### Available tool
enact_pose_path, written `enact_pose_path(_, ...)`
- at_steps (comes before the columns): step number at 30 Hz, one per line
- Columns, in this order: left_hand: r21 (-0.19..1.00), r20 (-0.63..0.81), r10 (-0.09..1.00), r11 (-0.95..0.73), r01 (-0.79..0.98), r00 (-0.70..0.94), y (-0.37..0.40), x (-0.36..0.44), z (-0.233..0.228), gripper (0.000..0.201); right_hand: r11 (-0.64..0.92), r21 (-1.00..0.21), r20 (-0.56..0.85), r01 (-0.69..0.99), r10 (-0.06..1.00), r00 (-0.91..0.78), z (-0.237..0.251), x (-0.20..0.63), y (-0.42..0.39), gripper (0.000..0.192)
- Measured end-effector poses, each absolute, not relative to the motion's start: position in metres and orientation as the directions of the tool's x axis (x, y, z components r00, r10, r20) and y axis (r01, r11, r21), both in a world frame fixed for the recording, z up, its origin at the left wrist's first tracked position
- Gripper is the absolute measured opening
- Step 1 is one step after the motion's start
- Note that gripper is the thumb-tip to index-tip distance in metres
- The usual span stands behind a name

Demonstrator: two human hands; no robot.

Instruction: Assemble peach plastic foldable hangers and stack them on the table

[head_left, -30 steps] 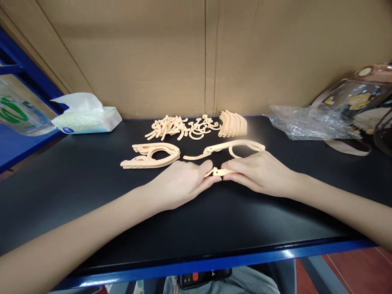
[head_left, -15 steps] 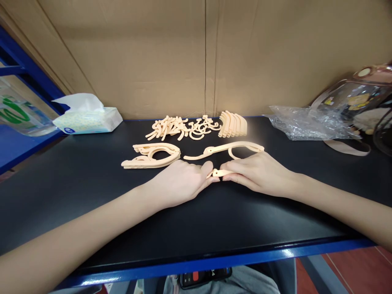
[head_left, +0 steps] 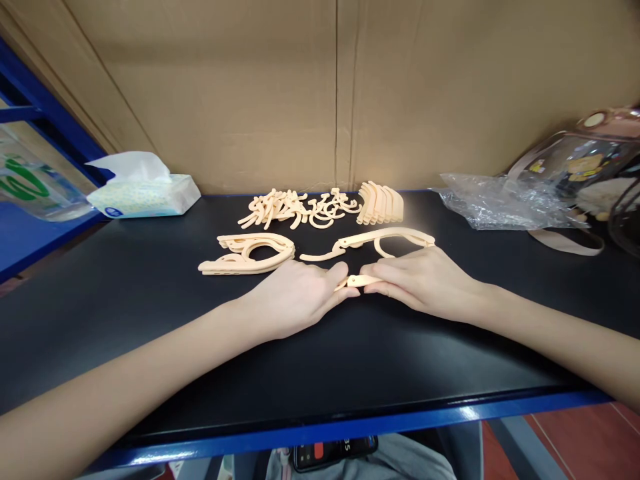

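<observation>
While your left hand point(head_left: 295, 300) and right hand point(head_left: 420, 283) pinch the small peach piece point(head_left: 356, 281) between closed fingertips, its long axis runs hand to hand, equally near both.

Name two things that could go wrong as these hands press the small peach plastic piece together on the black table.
The small plastic piece, pinched between left hand and right hand, might slip or snap. The right hand also touches the long hanger arm; a jerk could push it into the loose hooks.
</observation>
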State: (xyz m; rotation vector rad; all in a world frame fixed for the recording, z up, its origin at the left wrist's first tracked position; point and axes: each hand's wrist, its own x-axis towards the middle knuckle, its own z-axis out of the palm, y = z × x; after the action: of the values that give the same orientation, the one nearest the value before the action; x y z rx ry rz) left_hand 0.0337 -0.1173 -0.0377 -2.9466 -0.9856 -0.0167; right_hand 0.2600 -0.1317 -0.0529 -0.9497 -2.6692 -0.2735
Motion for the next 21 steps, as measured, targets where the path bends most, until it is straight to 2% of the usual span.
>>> enact_pose_path(3, 0.079, 0.005, 0.631, -0.773, 0.629, 0.775, -0.1171, 0.0336, -0.0359, 0.034, 0.751, 0.157, 0.371, 0.641, 0.557, -0.744, -0.0526, 0.2597, -0.1319, 0.038)
enact_pose_path(6, 0.274, 0.037, 0.641, -0.744, 0.609, 0.766, -0.1157, 0.0321, -0.0341, 0.037, 0.719, 0.275, 0.429, 0.638, 0.502, -0.751, -0.0506, 0.259, -0.1329, 0.036)
enact_pose_path(8, 0.357, 0.047, 0.633, -0.733, 0.579, 0.773, -0.1146, 0.031, -0.0335, 0.039, 0.704, 0.314, 0.449, 0.637, 0.481, -0.753, -0.0496, 0.2585, -0.1337, 0.036)
enact_pose_path(10, 0.331, 0.039, 0.623, -0.746, 0.578, 0.782, -0.1137, 0.0303, -0.0338, 0.039, 0.715, 0.287, 0.431, 0.638, 0.499, -0.752, -0.0497, 0.258, -0.1341, 0.037)
enact_pose_path(15, 0.156, 0.041, 0.621, -0.778, 0.608, 0.783, -0.1125, 0.0307, -0.0357, 0.037, 0.753, 0.148, 0.374, 0.641, 0.557, -0.741, -0.0525, 0.2581, -0.1328, 0.035)
enact_pose_path(21, 0.006, 0.019, 0.619, -0.785, 0.619, 0.785, -0.1142, 0.0323, -0.0368, 0.032, 0.757, 0.082, 0.329, 0.648, 0.593, -0.735, -0.0531, 0.2587, -0.1321, 0.038)
